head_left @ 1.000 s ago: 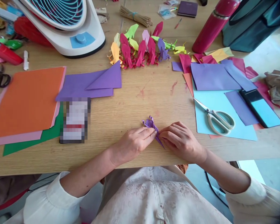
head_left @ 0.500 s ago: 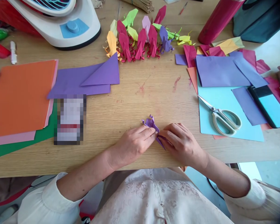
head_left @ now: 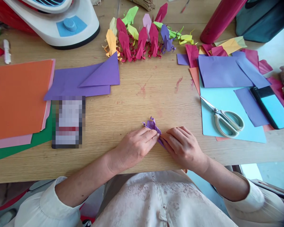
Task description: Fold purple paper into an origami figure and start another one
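Note:
Near the table's front edge, a small purple origami figure (head_left: 152, 125) is pinched between my two hands. Thin curled points stick up at its far end, and a folded part shows between my fingers. My left hand (head_left: 139, 143) is closed on its body from the left. With fingers bent together, my right hand (head_left: 185, 146) grips the figure's near, right-hand part. My fingertips almost meet and hide the middle of the fold.
Several finished origami figures (head_left: 142, 42) stand at the back. Scissors (head_left: 227, 121) lie on light-blue paper (head_left: 210, 110) at right, beside a dark phone (head_left: 271, 107). Orange sheets (head_left: 19, 101), folded purple paper (head_left: 85, 78) and a blurred-out phone (head_left: 69, 123) lie left. A white fan base (head_left: 61, 25) stands behind.
My right fingers have shifted slightly over the near part of the purple figure, covering more of its pointed end. The whole view has moved a little; both hands keep their hold.

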Tool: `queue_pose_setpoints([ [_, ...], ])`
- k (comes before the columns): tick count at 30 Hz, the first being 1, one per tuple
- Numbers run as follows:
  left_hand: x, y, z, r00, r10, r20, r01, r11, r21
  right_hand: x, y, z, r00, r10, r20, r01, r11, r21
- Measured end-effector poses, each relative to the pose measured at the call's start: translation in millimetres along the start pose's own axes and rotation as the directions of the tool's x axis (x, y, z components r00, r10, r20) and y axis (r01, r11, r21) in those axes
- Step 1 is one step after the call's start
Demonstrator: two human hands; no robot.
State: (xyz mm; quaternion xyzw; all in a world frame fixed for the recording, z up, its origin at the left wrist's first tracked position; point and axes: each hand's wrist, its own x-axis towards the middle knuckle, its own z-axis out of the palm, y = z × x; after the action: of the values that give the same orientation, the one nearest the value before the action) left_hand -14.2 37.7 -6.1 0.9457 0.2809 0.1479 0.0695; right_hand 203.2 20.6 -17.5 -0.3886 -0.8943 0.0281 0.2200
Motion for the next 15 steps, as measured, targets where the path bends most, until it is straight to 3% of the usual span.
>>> queue_pose_setpoints([
  [7, 0.8, 0.0, -1.2, 0.999, -0.041, 0.001, 0.041, 0.998, -0.049, 10.0, -0.6, 0.3, 0.965, 0.258, 0.058, -0.262, 0.962, 0.082],
  [15, -1.9, -2.3, -5.1, 0.998, 0.059, -0.014, -0.059, 0.998, 0.028, 9.2, -1.5, -0.2, 0.927, 0.374, 0.039, -0.376, 0.919, 0.118],
])
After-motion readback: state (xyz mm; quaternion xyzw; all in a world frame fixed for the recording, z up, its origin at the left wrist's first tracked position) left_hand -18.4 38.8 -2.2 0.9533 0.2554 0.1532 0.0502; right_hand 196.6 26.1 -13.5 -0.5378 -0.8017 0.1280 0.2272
